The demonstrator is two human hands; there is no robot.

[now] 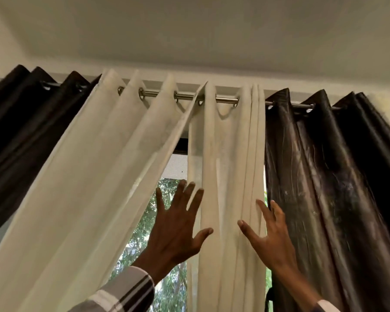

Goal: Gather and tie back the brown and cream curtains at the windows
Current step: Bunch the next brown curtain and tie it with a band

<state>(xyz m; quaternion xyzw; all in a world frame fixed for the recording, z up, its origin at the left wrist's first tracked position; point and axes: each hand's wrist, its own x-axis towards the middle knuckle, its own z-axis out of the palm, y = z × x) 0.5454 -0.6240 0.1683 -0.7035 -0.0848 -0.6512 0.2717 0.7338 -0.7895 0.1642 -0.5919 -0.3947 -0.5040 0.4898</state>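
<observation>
Left brown curtain [20,122]: hangs at the far left end of the rod [160,95], in loose folds; no tie shows on it.
Left cream curtain [95,176]: hangs from the rod's left-middle; its long axis slants down and to the left, its inner edge drawn away from the gap where the window [167,221] shows.
Left hand [176,230]: below the rod's middle, in the gap; its grip is spread, fingers straight, thumb against the right cream curtain [230,176].
Right cream curtain: under the rod's right-middle, long axis near upright, partly bunched in narrow folds on its right side.
Right hand [268,237]: grip spread, fingers laid flat at that curtain's right edge.
Right brown curtain [333,176]: at the rod's right end, spread, leaning slightly right.
Progress: early, by my reading; gathering has barely begun, nothing is tied, and no tie-back is in sight.
</observation>
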